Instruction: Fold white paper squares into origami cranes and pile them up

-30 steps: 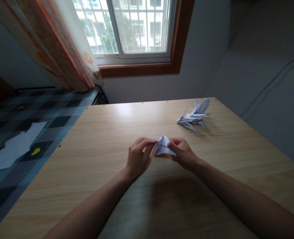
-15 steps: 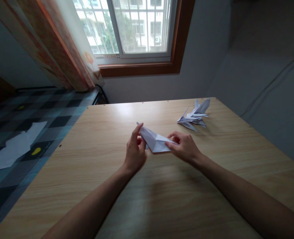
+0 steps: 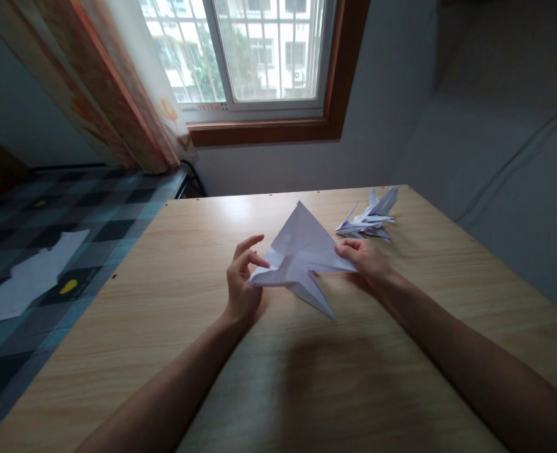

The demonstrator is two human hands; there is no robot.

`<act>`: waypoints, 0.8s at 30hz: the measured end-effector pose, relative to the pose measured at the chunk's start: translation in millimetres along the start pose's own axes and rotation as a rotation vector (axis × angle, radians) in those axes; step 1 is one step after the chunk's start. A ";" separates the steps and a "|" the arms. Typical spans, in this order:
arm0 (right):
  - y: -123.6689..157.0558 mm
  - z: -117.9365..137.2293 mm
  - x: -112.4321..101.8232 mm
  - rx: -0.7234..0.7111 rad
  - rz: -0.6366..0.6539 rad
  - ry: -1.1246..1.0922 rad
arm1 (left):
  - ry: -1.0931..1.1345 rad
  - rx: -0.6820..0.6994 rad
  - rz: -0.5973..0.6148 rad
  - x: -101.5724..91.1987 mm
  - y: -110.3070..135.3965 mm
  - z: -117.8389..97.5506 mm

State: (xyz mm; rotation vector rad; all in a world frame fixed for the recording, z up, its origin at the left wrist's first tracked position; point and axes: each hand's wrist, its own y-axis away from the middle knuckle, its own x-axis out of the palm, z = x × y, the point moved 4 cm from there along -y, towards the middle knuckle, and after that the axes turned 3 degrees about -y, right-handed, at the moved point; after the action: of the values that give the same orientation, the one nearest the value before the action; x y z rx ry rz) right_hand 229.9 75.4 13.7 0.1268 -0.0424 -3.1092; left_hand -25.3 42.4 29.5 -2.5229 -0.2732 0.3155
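Note:
A partly folded sheet of white paper [image 3: 301, 248] is held up between my two hands, just above the wooden table. It is spread open, with one point upward and a narrow flap hanging toward me. My left hand [image 3: 246, 277] pinches its left corner between thumb and a finger, while another finger stands raised. On the other side, my right hand [image 3: 364, 257] grips the right corner, thumb on top and fingers closed beneath it. Behind my right hand lies a pile of pointed folded paper pieces [image 3: 367, 217].
The light wooden table [image 3: 174, 251] fills the foreground. To its left is a bed with a checked cover [image 3: 103, 214], bearing loose white paper sheets [image 3: 33, 277]. A window [image 3: 269, 56] and a patterned curtain [image 3: 131, 94] are at the back.
The paper has gone from a flat, narrow folded shape to a wider opened one with a point up and a flap hanging. My hands have moved apart.

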 end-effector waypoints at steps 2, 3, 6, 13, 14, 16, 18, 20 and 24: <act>-2.1 -3.7 -3.7 0.106 0.041 -0.068 | 0.147 -0.122 -0.086 -1.3 -2.0 8.8; -2.4 -5.7 -4.9 0.154 0.061 -0.089 | 0.209 -0.192 -0.125 -1.3 -2.8 13.5; -1.8 -9.1 -7.1 0.226 0.100 -0.117 | 0.371 -0.382 -0.197 1.0 -4.3 24.3; 3.9 -8.1 -3.0 0.295 0.210 -0.093 | 0.672 -0.608 -0.314 6.4 -5.3 28.6; 4.0 -8.8 -2.6 0.301 0.209 -0.106 | 0.670 -0.604 -0.324 5.7 -6.4 26.3; 4.0 -11.2 -1.8 0.319 0.210 -0.131 | 0.647 -0.562 -0.323 3.3 -9.9 19.0; 3.9 -13.5 -1.1 0.340 0.224 -0.154 | 0.618 -0.521 -0.271 0.8 -13.9 9.3; 5.1 -15.0 0.4 0.376 0.276 -0.183 | 0.609 -0.507 -0.183 -0.9 -16.9 -0.4; 11.2 -16.0 4.4 0.452 0.426 -0.237 | 0.623 -0.494 -0.080 -4.4 -20.0 -12.4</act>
State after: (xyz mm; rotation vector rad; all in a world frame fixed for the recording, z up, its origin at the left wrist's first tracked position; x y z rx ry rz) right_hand 227.1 63.7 -2.2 -0.2141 -0.6798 -2.6188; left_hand -28.5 51.1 51.6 -2.9161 -0.2171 -0.6403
